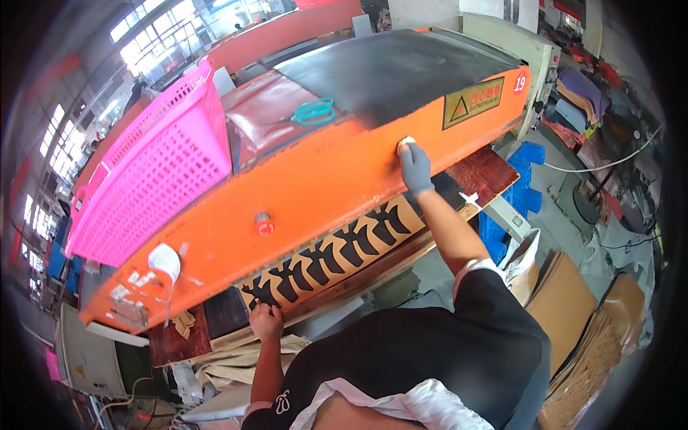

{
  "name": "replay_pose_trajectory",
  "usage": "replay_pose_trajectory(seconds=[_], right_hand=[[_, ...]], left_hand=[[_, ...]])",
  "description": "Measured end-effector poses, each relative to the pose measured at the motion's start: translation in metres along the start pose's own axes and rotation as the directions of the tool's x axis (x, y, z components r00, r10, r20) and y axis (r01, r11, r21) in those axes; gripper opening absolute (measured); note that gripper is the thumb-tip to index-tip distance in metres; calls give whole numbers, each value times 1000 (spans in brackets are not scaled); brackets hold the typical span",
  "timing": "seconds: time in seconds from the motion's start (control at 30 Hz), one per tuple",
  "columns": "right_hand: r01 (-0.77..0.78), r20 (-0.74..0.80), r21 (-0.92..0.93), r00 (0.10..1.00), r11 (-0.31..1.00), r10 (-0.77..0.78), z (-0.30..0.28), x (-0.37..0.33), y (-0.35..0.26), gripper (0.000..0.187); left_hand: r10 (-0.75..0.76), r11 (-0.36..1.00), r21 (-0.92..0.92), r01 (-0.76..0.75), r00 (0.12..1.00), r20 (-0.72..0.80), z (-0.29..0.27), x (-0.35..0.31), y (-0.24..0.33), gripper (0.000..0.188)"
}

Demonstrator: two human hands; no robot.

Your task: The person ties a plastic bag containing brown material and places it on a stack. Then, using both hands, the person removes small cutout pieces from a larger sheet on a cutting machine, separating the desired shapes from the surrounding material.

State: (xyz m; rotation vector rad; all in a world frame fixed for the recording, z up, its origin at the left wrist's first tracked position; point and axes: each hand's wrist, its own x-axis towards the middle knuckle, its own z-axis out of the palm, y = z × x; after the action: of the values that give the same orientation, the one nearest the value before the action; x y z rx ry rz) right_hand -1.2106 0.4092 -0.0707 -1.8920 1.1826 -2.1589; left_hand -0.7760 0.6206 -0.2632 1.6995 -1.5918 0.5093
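My right hand, in a grey glove, reaches to the orange front panel of a large machine. Its fingers are closed around a pale round knob on that panel. Lower and to the left, my bare left hand is closed at the left end of a tan sheet with a row of black cut-out shapes. What its fingers grip, if anything, is hidden. The sheet lies in the gap under the panel, on a dark red board.
A pink plastic basket and teal-handled scissors rest on the machine top. On the panel are a red button and a hanging white mask. Blue plastic crates and brown sheets stand at right.
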Motion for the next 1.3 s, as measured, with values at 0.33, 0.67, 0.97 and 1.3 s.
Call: replay_pose_trajectory(seconds=[0.33,0.67,0.97,1.3], right_hand=[[340,626,-283,774,897,-95,-21,-180,-4,31],[365,724,-299,689,882,-40,-21,-176,-6,31],[316,695,-373,718,872,37,-46,-200,-20,30],[316,555,-366,829,876,-67,-153,-285,-68,22]], left_hand=[[2,999,34,-3,999,40,19,-2,-20,16],[-75,997,13,74,996,40,25,2,-27,24],[-195,975,143,169,960,202,10,-22,-10,23],[48,999,6,-47,998,-49,-66,-141,59,18]])
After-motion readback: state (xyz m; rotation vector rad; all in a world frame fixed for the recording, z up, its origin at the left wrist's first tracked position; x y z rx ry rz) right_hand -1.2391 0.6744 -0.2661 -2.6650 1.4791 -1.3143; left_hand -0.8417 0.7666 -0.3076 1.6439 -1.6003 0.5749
